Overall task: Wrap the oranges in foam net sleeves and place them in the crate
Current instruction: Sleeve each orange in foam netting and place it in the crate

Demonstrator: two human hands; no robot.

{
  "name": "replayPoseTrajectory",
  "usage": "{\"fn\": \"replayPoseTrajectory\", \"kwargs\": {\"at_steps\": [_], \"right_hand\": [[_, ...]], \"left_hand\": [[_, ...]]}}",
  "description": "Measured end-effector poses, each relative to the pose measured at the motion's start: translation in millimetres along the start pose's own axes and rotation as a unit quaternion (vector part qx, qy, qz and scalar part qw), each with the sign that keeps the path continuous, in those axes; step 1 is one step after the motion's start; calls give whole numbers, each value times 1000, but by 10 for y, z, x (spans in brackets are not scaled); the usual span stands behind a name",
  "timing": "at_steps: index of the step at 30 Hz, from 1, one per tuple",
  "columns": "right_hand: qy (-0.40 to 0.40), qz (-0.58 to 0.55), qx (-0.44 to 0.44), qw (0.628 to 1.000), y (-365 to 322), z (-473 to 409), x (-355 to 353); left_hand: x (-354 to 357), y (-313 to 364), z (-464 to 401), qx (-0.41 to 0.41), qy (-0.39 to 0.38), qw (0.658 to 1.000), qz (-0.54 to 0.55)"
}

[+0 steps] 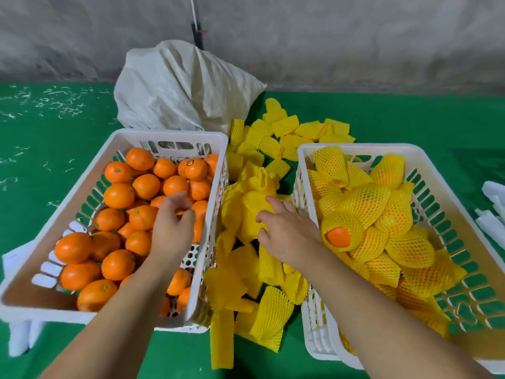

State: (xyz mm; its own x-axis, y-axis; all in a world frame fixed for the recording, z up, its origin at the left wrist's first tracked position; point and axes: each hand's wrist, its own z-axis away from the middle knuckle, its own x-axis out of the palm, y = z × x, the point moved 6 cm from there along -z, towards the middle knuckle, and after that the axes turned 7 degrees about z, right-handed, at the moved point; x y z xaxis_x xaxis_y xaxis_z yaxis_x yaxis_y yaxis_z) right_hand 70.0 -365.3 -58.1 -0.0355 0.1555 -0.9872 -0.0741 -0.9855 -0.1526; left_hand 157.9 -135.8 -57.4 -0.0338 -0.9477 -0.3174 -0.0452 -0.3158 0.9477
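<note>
A white crate (82, 192) on the left holds several bare oranges (119, 196). My left hand (173, 228) is over them, fingers curled down around an orange that is mostly hidden beneath it. Between the crates lies a heap of yellow foam net sleeves (273, 310). My right hand (287, 231) rests on this heap and its fingers close on one yellow sleeve (252, 214). The white crate (448, 195) on the right holds several oranges wrapped in yellow net (366, 203), one with its orange end showing (338, 237).
A white woven sack (180, 88) stands behind the crates against a grey wall. The surface is a green mat (54, 149) with white scraps at far left. White foam pieces (492, 206) lie at the right edge.
</note>
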Motion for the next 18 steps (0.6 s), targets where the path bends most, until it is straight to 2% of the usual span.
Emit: {"fn": "replayPoseTrajectory", "kwargs": {"at_steps": [2,4,6,8,10,11,15,17,18], "right_hand": [[-105,22,-2,994,-54,-69,237],[-187,28,30,982,7,-104,427],[-236,55,66,968,109,-126,546],[-262,85,70,959,155,-139,636],[-247,94,63,962,145,-167,670],[-225,89,65,968,140,-188,653],[-106,60,82,989,120,-271,454],[-52,39,66,996,90,-294,371],[-30,15,57,998,71,-294,334]], "left_hand": [[45,-77,-113,36,-26,989,-143],[46,-212,-189,80,-10,950,-302],[14,-458,-282,50,-37,897,-437],[-28,-792,-344,-12,-121,840,-529],[-75,-1015,-361,-22,-171,776,-607],[-91,-1055,-385,-12,-170,757,-631],[-215,-881,-521,-7,-81,766,-637],[-326,-801,-595,-33,-77,753,-652],[-386,-757,-624,-44,-78,763,-640]]}}
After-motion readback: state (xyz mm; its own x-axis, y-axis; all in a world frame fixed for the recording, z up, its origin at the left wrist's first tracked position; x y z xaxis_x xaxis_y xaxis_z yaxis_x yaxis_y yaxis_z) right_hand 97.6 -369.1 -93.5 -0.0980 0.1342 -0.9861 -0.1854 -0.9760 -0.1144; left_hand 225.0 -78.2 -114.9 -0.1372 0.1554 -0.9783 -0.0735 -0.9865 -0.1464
